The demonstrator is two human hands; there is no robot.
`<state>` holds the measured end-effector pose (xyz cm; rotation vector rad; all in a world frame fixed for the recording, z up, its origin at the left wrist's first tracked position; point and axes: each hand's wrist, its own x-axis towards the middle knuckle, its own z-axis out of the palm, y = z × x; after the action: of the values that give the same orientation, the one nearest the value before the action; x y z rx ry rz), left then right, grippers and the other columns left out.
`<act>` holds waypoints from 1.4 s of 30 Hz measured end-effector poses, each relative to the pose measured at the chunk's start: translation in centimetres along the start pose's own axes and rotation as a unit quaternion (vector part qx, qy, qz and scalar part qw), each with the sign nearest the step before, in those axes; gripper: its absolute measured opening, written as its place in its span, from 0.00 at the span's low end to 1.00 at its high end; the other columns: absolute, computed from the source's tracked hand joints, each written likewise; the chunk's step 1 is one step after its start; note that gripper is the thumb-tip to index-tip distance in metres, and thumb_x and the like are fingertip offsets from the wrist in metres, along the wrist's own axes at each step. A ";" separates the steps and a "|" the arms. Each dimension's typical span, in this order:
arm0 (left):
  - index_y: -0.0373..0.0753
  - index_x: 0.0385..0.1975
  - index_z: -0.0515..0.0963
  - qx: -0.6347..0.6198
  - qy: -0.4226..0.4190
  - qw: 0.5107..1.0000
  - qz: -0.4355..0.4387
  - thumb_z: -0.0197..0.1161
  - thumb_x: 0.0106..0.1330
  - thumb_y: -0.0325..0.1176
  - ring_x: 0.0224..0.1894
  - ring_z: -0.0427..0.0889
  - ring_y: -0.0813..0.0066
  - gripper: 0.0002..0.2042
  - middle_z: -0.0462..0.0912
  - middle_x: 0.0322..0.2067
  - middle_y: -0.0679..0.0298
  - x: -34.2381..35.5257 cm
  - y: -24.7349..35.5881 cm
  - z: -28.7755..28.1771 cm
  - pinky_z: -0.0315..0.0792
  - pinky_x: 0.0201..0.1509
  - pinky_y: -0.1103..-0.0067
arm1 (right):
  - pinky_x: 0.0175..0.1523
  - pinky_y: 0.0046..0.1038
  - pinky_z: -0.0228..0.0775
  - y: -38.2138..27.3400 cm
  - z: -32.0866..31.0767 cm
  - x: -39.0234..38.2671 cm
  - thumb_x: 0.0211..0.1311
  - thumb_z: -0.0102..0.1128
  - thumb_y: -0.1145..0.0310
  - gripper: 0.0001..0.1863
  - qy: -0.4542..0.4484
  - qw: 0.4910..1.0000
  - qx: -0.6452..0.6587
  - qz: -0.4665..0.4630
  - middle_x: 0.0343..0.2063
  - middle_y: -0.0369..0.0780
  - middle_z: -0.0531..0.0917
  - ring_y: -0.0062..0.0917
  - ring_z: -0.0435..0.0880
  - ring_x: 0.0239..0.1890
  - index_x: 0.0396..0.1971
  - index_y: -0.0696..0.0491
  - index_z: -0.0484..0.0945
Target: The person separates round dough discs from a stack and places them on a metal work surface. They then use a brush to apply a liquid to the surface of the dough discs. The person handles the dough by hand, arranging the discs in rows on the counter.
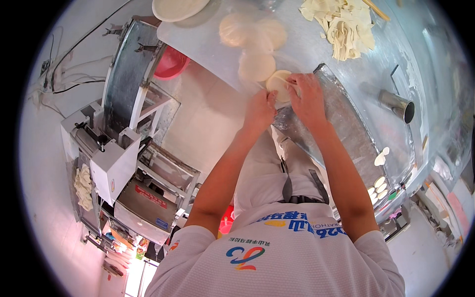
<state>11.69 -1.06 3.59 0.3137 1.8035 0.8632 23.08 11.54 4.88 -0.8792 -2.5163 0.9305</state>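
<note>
At the near edge of the table, a pale round dough wrapper (278, 88) is between my two hands. My left hand (261, 110) has its fingers curled at the near left rim. On the right rim, my right hand (308, 96) pinches with bent fingers and thumb. Whether there is one round or a thin stack, I cannot tell. Touching it on the far side is another dough round (257, 68). Farther back, more dough rounds (253, 32) lie under what looks like clear plastic film.
Torn dough scraps (344, 27) are heaped at the far right, beside a wooden stick (377, 10). A metal cylinder (398, 106) lies to the right. Small dough discs (379, 187) sit near the right edge. On the left stand a roller machine (111, 153) and a red basin (171, 63).
</note>
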 end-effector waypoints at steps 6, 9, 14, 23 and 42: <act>0.29 0.41 0.80 -0.020 -0.016 1.000 -0.013 0.62 0.78 0.41 0.28 0.85 0.73 0.17 0.85 0.30 0.56 -1.0 0.4 -1.1 0.80 0.33 0.73 | 0.49 0.41 0.76 -1.6 -1.3 -0.8 0.62 0.67 0.76 0.09 -0.098 0.989 0.067 0.083 0.39 0.45 0.85 0.43 0.83 0.43 0.43 0.59 0.84; 0.31 0.46 0.81 0.084 0.060 0.978 0.181 0.65 0.77 0.41 0.34 0.87 0.72 0.16 0.86 0.36 0.58 -3.1 -0.6 -4.0 0.82 0.39 0.74 | 0.49 0.37 0.78 -5.0 -4.5 0.1 0.64 0.66 0.75 0.10 -0.171 0.954 0.182 0.168 0.39 0.44 0.87 0.36 0.86 0.41 0.44 0.59 0.86; 0.30 0.54 0.81 -0.214 -0.135 0.966 0.050 0.65 0.77 0.38 0.40 0.89 0.70 0.17 0.88 0.42 0.60 -3.4 1.5 -7.7 0.82 0.44 0.76 | 0.53 0.32 0.79 -6.5 -4.3 4.0 0.65 0.69 0.74 0.13 -0.210 0.928 0.222 0.213 0.42 0.42 0.90 0.29 0.89 0.44 0.48 0.59 0.86; 0.28 0.43 0.81 -0.270 0.003 0.963 -0.007 0.66 0.78 0.39 0.30 0.87 0.73 0.16 0.89 0.34 0.54 2.6 0.2 -5.8 0.81 0.33 0.77 | 0.53 0.31 0.82 -0.9 3.7 8.5 0.64 0.69 0.75 0.13 -0.125 0.970 0.102 0.183 0.41 0.42 0.92 0.29 0.91 0.43 0.48 0.59 0.83; 0.30 0.47 0.85 0.121 0.326 0.896 0.274 0.68 0.73 0.33 0.42 0.89 0.58 0.13 0.90 0.42 0.50 5.6 0.4 -5.9 0.81 0.49 0.68 | 0.46 0.35 0.79 1.4 -0.5 -5.7 0.63 0.74 0.63 0.15 0.047 0.938 0.049 0.340 0.33 0.43 0.89 0.34 0.88 0.36 0.42 0.58 0.84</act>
<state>4.01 0.10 0.94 0.7959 2.5168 1.2342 28.25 8.91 3.84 -1.7663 -2.0688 1.1504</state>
